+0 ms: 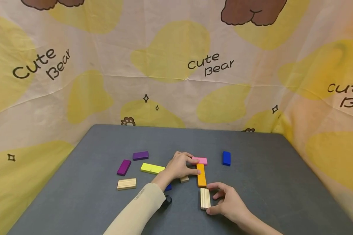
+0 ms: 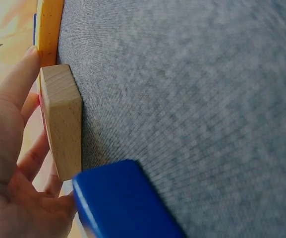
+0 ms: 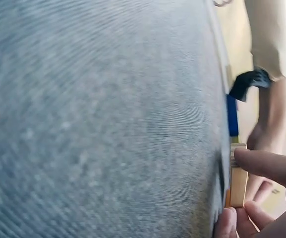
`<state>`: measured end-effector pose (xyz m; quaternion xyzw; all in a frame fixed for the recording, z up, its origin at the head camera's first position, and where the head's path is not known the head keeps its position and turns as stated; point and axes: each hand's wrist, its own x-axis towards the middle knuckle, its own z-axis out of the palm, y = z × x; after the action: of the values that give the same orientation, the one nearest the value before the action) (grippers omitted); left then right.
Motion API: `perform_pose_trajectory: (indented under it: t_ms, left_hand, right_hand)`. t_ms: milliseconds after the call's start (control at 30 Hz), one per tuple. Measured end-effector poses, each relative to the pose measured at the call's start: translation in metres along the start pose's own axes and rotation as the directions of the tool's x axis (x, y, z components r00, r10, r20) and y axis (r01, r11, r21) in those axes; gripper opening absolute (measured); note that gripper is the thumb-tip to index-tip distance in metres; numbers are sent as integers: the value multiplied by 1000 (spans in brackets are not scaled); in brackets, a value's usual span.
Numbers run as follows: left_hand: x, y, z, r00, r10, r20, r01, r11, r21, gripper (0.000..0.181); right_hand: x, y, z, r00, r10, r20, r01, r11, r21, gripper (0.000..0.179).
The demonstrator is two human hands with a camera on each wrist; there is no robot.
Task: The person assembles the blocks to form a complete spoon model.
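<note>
My left hand (image 1: 179,165) reaches over the middle of the table. Its thumb touches the orange block (image 1: 201,176), while the index fingertip rests on the pink block (image 1: 203,161) at the orange one's far end. My right hand (image 1: 227,202) pinches a plain wooden block (image 1: 205,198) by its ends between thumb and fingers. That block lies lengthwise just short of the orange block's near end. Below the left palm is another wooden block (image 2: 63,124), partly hidden in the head view. A blue block (image 2: 123,201) sits near the left wrist.
Left of my left arm lie a yellow-green block (image 1: 151,168), two purple blocks, one of them upper (image 1: 140,155), and a wooden block (image 1: 126,184). A second blue block (image 1: 226,158) stands apart at the right. Patterned cloth (image 1: 170,65) hangs behind the grey table (image 1: 261,169).
</note>
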<state>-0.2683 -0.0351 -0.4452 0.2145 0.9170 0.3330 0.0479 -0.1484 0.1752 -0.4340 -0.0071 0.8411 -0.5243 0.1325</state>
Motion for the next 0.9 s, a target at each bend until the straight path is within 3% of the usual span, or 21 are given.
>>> perform_pose_trajectory:
  t_ms: [300, 900]
  left_hand:
    - [1, 1, 0, 1000, 7, 1, -7, 1000, 6, 56]
    - [2, 0, 2, 1000, -2, 4, 2, 1000, 11, 56]
  right_hand:
    - [3, 3, 8, 998, -59, -23, 55, 987, -151, 71]
    - [-1, 9, 12, 992, -110, -56, 98, 978, -185, 68]
